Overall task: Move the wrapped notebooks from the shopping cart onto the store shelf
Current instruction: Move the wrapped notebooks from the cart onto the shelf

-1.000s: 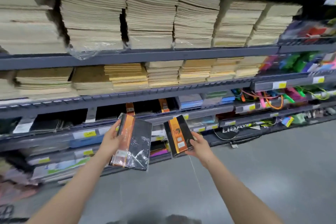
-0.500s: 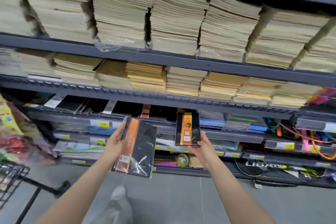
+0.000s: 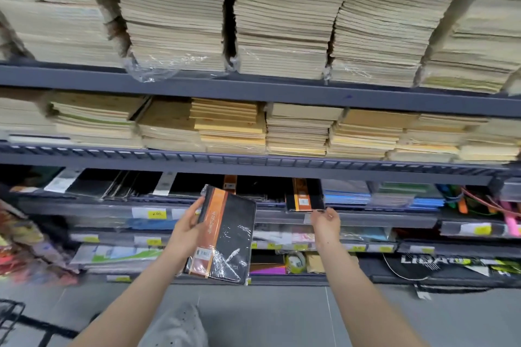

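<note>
My left hand [image 3: 187, 229] grips a large black wrapped notebook [image 3: 225, 236] with an orange band, held tilted in front of the lower shelves. A smaller black and orange wrapped notebook [image 3: 305, 195] lies on the store shelf [image 3: 352, 218] among other black notebooks [image 3: 112, 184]. My right hand [image 3: 325, 222] sits just below its near edge, fingertips at that edge. Whether the fingers still pinch it is unclear. The black wire shopping cart [image 3: 10, 315] shows only as a corner at the bottom left.
Tall stacks of cream exercise books [image 3: 282, 22] fill the top shelves, yellow pads [image 3: 228, 124] the row below. Blue folders [image 3: 346, 196] lie right of the small notebook. Coloured stationery [image 3: 479, 203] hangs at far right. My leg [image 3: 177, 327] stands on the grey floor.
The view has closed in on the shelves and shifted left. My right hand has pushed the small notebook up and onto the shelf. The left hand still holds the large notebook.
</note>
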`<state>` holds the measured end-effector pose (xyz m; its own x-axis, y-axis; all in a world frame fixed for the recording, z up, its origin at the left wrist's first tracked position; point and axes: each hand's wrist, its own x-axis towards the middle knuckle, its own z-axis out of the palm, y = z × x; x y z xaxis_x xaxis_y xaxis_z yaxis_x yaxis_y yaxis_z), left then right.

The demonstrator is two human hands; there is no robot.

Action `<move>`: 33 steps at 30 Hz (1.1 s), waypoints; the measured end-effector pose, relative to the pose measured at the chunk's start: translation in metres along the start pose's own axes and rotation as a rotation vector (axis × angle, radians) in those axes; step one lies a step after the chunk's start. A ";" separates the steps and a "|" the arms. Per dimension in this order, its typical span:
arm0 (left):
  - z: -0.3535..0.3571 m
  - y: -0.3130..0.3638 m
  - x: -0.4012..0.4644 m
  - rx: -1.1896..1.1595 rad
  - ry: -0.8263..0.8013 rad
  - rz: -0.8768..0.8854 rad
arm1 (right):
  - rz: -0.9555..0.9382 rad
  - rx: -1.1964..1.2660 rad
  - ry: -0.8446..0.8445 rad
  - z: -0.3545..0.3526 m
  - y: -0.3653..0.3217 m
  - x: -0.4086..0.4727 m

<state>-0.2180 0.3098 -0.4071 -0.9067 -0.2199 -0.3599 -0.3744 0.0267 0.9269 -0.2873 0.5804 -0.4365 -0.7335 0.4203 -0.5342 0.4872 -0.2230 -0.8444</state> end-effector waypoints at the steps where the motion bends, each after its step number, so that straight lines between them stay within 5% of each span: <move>1: 0.001 0.002 0.000 0.008 -0.015 -0.004 | 0.005 -0.018 0.023 -0.002 0.004 0.003; 14: 0.007 0.000 0.007 0.032 -0.030 -0.012 | -0.075 -0.211 -0.082 0.000 0.002 -0.011; 26: 0.060 0.002 0.031 -0.185 -0.104 -0.019 | 0.107 -0.400 -0.695 -0.031 0.024 -0.054; 30: 0.064 0.009 0.036 -0.094 -0.122 0.017 | 0.090 -0.202 -0.720 -0.026 0.029 -0.046; 33: 0.048 0.011 0.036 0.211 -0.046 0.154 | -0.002 -0.197 -0.662 -0.014 0.028 -0.040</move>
<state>-0.2641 0.3493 -0.4145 -0.9622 -0.1530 -0.2253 -0.2592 0.2605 0.9300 -0.2375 0.5699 -0.4378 -0.8389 -0.2188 -0.4984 0.5167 -0.0321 -0.8556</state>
